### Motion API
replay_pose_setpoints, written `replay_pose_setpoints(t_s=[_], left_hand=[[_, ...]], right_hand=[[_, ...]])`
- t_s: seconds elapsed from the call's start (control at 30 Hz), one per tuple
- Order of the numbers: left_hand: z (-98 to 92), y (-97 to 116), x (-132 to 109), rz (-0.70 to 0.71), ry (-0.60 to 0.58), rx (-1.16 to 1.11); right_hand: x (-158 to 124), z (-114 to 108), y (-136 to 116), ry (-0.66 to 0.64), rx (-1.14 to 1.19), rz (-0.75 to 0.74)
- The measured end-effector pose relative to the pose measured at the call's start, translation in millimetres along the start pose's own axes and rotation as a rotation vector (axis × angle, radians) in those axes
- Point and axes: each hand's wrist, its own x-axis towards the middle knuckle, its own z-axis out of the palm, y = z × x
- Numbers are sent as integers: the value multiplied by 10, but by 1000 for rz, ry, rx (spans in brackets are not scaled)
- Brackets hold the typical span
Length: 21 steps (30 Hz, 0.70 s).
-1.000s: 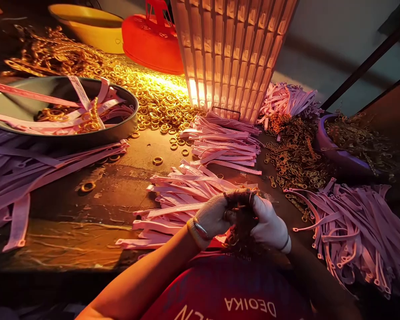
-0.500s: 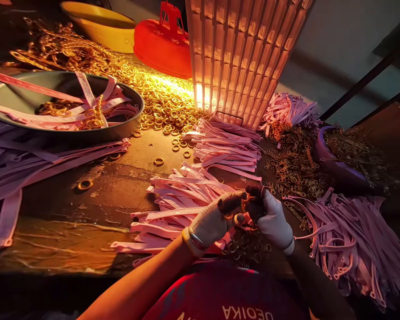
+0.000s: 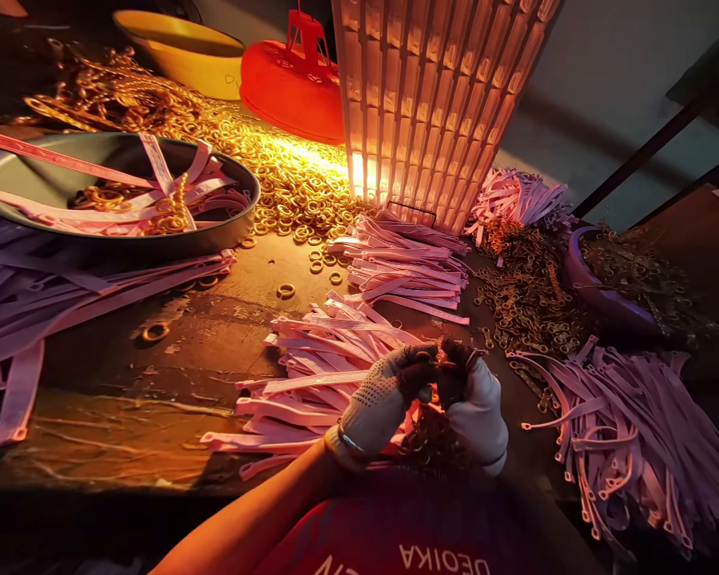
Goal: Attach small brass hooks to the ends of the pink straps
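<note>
My left hand (image 3: 383, 399), in a pale glove with dark fingertips, is closed in a pinch near the front edge of the table. My right hand (image 3: 474, 411), gloved in white, meets it fingertip to fingertip with its fingers bent inward. Whatever lies between the fingers is too small and dark to name. Under and between the hands is a small heap of dark rings (image 3: 434, 439). Pink straps (image 3: 323, 359) lie in a loose pile beside and beneath my left hand.
A metal bowl (image 3: 240, 220) with straps and chain stands left. Gold rings (image 3: 299, 192) lie beneath a red lamp (image 3: 293, 88) by a ribbed panel (image 3: 431, 104). More straps (image 3: 653, 431) and dark metal links (image 3: 527, 295) lie right. A yellow basin (image 3: 209, 68) stands behind.
My right hand has turned and moved slightly left and down, over the dark rings. My left hand has rotated a little, and its fingers are still bent.
</note>
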Motion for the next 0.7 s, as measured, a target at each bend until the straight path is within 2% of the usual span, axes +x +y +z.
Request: replay_pose_setpoints(t_s=[0.17,0.3,0.37,0.47,0.53,0.63,0.7], left_hand=[[-80,-15,8,-29,117,-27],[-110,-10,-23,-37,106,85],[-142,-22,-43,72,50,267],[-193,-33,-83,373,-76,686],[-201,-13,-128,524,-148,956],[-168,79,-210,600,-226,1156],[-143,164,-233,535,-236,1066]], right_hand=[[-20,30,37,87,187,146],[4,13,-5,123,300,211],[16,4,-18,117,344,251],[61,13,6,57,377,287],[123,30,64,52,375,286],[235,29,176,150,380,300],[282,-3,216,201,420,328]])
